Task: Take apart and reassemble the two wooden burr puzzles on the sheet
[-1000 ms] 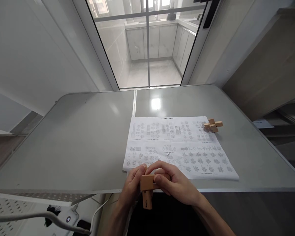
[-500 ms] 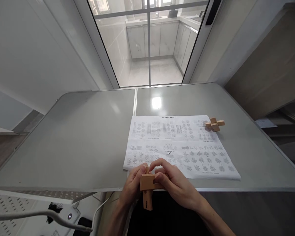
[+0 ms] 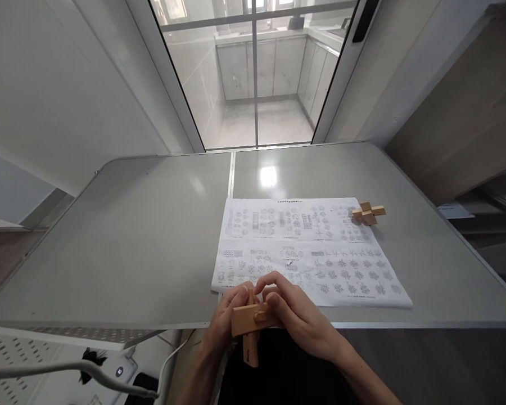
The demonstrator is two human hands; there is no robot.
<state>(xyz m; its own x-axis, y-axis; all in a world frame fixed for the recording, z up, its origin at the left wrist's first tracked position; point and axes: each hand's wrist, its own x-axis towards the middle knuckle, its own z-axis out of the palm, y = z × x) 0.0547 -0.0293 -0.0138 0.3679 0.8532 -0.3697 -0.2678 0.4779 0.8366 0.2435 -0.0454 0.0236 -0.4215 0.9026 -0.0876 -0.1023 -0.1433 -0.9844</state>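
Note:
Just in front of the table's near edge, both hands grip a wooden interlocking puzzle (image 3: 243, 322) made of crossed light-brown pieces. My left hand (image 3: 224, 322) is closed on its left side, thumb against the upright piece. One piece with a dark mark on its end (image 3: 250, 351) points down below the crossing block. My right hand (image 3: 301, 318) is closed around the right end, its thumb on top and its index finger bent over. The fingers hide part of the joint. Beyond the hands lies a creased instruction sheet (image 3: 278, 244) printed with small diagrams.
A second assembled wooden puzzle (image 3: 367, 214) rests at the sheet's upper right corner. The grey table (image 3: 152, 236) has a seam across it and a raised metal edge. A white cable (image 3: 84, 367) and a white device (image 3: 124, 371) are at lower left. A glazed door stands behind.
The held puzzle has turned slightly, its front block tilting down and to the left. A rounded part near the right thumb shows more now. Both hands keep their hold.

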